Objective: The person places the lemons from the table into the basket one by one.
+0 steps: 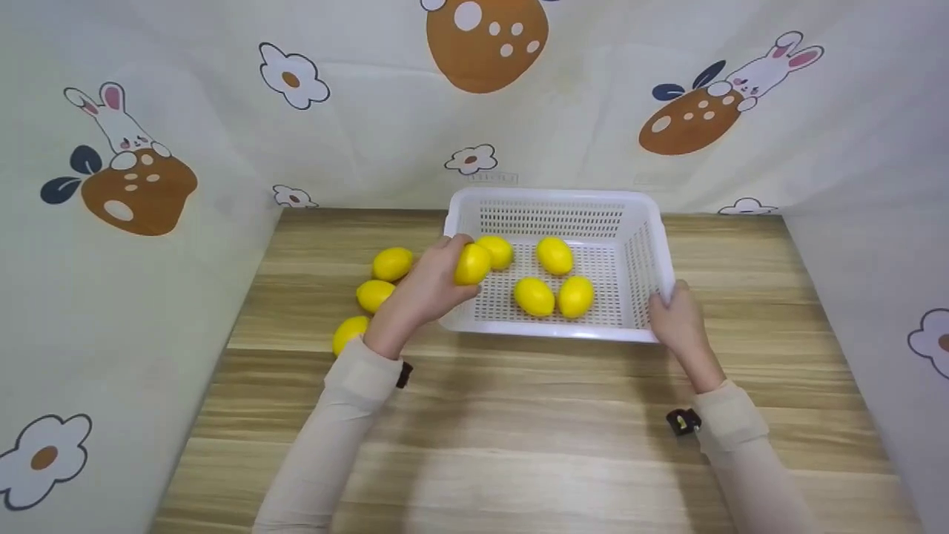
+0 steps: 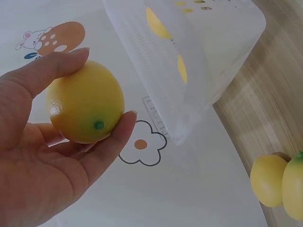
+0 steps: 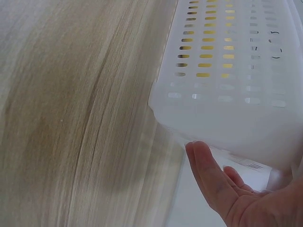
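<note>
My left hand (image 1: 430,278) grips a yellow lemon (image 1: 473,264) over the left rim of a white plastic basket (image 1: 556,332). In the left wrist view, thumb and fingers curve around that lemon (image 2: 85,101), its green tip showing. Inside the basket lie several more lemons (image 1: 554,255), one partly behind the held lemon. With my right hand (image 1: 678,319) I hold the basket's right front corner, thumb over the rim. The right wrist view shows the fingers (image 3: 208,172) against the outside of the basket's end wall (image 3: 227,118).
To the basket's left, three lemons (image 1: 392,263) sit on the wooden table (image 1: 519,430), partly behind my left hand and wrist. A pale cloth (image 1: 371,133) with rabbits and flowers hangs at the back and both sides.
</note>
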Demonstrator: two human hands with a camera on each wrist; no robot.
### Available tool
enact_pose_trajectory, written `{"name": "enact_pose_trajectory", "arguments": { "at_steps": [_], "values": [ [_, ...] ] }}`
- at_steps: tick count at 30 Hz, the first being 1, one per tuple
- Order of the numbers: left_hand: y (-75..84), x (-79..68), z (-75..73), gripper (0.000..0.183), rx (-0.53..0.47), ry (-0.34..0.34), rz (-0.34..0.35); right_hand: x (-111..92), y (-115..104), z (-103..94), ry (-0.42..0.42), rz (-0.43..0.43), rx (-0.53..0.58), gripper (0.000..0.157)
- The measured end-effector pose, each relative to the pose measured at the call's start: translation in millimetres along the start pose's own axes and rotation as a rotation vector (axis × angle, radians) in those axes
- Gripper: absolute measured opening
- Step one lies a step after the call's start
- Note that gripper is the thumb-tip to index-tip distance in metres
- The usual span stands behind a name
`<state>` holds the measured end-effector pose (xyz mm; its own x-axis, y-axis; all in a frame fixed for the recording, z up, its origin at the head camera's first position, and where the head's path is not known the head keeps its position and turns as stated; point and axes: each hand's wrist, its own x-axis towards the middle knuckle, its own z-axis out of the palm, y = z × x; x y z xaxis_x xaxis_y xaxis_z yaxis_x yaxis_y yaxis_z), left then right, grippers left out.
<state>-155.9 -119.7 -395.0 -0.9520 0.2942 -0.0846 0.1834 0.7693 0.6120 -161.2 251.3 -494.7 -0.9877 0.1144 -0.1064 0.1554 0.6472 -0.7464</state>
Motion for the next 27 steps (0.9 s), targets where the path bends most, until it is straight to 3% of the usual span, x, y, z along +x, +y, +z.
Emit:
{"name": "enact_pose_trajectory", "arguments": {
  "at_steps": [9, 27],
  "values": [
    [5.1, 15.4, 1.1, 0.069, 0.041, -0.022, 0.005, 0, 1, -0.3, 0.012, -0.003, -0.004, 0.030],
    [8.9, 35.3, 6.8, 0.074, 0.031, -0.071, -0.036, -1, 0, 1.2, 0.035, -0.023, -0.030, 0.032]
  ]
}}
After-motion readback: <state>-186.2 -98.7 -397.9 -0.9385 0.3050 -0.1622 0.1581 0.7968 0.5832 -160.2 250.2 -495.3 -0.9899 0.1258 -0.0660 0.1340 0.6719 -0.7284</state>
